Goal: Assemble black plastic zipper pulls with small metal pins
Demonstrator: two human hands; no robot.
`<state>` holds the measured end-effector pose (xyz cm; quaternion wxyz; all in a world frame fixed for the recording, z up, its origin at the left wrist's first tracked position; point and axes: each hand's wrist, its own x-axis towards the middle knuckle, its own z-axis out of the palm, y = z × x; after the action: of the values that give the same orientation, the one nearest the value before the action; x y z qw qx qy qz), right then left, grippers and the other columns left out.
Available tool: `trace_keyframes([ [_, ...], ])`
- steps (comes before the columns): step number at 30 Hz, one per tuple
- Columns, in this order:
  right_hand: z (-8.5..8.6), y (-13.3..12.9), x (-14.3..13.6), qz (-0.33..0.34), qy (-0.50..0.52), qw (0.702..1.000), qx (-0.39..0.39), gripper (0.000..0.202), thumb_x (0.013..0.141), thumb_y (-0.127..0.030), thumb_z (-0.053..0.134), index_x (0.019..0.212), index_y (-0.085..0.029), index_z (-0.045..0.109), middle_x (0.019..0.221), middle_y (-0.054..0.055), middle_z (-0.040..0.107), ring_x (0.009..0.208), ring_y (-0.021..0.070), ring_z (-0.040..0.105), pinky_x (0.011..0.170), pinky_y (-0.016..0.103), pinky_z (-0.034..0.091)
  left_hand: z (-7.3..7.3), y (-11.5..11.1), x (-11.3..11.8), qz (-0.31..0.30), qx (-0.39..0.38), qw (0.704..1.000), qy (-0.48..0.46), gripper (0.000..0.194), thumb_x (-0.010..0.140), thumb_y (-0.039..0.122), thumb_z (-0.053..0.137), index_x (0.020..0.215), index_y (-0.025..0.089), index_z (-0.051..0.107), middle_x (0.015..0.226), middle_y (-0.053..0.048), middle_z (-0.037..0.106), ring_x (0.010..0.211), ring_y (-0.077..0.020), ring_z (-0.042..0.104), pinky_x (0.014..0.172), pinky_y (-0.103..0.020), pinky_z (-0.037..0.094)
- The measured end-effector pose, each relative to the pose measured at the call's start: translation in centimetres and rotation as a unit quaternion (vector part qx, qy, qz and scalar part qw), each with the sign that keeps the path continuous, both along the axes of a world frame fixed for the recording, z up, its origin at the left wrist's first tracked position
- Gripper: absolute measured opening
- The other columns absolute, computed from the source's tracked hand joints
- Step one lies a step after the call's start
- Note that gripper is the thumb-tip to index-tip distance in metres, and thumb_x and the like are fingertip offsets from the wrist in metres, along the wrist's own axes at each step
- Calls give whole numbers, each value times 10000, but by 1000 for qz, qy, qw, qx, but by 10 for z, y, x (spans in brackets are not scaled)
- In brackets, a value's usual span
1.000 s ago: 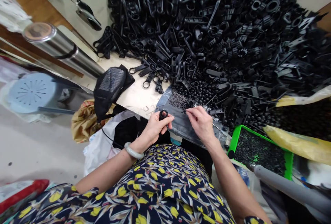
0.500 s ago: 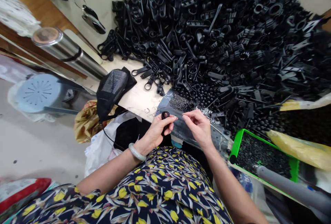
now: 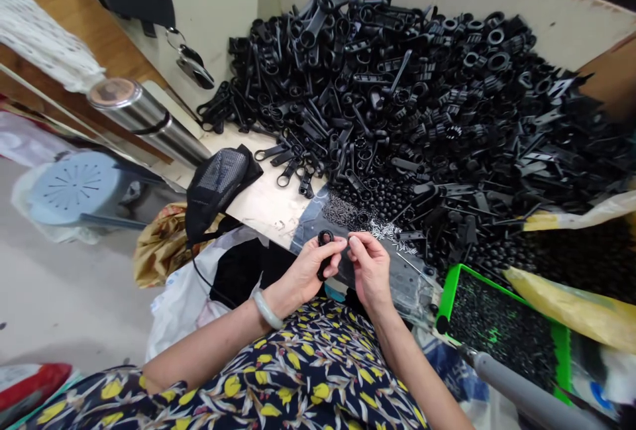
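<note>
My left hand (image 3: 314, 264) is closed round a black plastic part with a ring end (image 3: 325, 239), which sticks up above the thumb. Close beside it, my right hand (image 3: 370, 268) has its thumb and forefinger pinched together, the tips almost at the left fingertips. Whatever is in that pinch is too small to name. Just beyond the hands lie small silver pins (image 3: 385, 231), tiny grey pieces (image 3: 340, 210) and black beads (image 3: 392, 197) on the worktop (image 3: 293, 228).
A big heap of black plastic parts (image 3: 368, 85) fills the back. To the right are a green tray (image 3: 450, 294) of small black pieces, a grey cylindrical tool (image 3: 517, 380) and a yellow bag (image 3: 571, 304). A steel flask (image 3: 163, 128) and black mesh pouch (image 3: 218, 181) stand left.
My right hand has come left and closer to the left hand, so the fingertips nearly meet. The left hand still holds the black part. The whole view has shifted slightly.
</note>
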<state>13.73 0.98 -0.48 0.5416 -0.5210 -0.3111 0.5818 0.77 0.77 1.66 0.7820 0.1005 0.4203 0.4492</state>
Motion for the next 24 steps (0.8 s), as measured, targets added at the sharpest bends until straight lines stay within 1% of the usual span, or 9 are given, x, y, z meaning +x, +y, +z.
trace_keyframes([
  [4,1,-2,-2,-9,12,999,-29,244,732,-403,889,871,-223,799,838,-7,666,630,86,507,608,236,458,0,-3,1,6,8,1000,7,375,747,336,874,695,153,551,506,74,488,418,-18,356,448,-182,230],
  [8,2,-3,-2,-12,31,998,-45,277,692,-420,914,849,-224,797,863,3,703,635,98,551,596,240,508,0,-4,1,14,0,1000,9,345,726,328,881,706,149,587,499,75,485,415,-22,358,439,-183,225],
  [14,-6,-6,-3,-12,31,999,-40,253,717,-409,905,858,-228,797,880,3,718,664,105,614,626,244,558,1,-4,1,21,4,1000,14,313,710,331,878,718,137,632,491,72,483,409,-24,361,428,-183,224],
  [17,-12,-9,-2,-9,-3,1000,-4,220,777,-411,868,881,-230,800,886,12,722,708,126,654,664,264,579,1,-5,2,17,8,1000,18,318,717,352,869,714,136,636,495,68,489,404,-24,360,424,-184,231],
  [19,-13,-12,1,2,-64,997,42,178,840,-394,822,905,-229,802,895,25,722,758,147,672,690,281,585,2,-6,1,14,18,999,37,315,727,365,860,727,134,646,504,61,504,409,-27,362,419,-184,229],
  [22,-10,-16,8,26,-181,975,124,111,914,-336,760,934,-237,806,920,46,729,845,175,685,740,308,581,3,-7,-1,2,41,997,72,306,750,382,842,753,133,665,529,42,540,428,-37,385,412,-184,223],
  [24,-7,-18,13,46,-230,958,163,92,940,-298,734,959,-248,808,930,52,737,856,180,688,755,321,576,4,-8,-2,-14,57,994,87,292,758,379,829,758,132,674,536,32,558,435,-42,399,411,-185,223],
])
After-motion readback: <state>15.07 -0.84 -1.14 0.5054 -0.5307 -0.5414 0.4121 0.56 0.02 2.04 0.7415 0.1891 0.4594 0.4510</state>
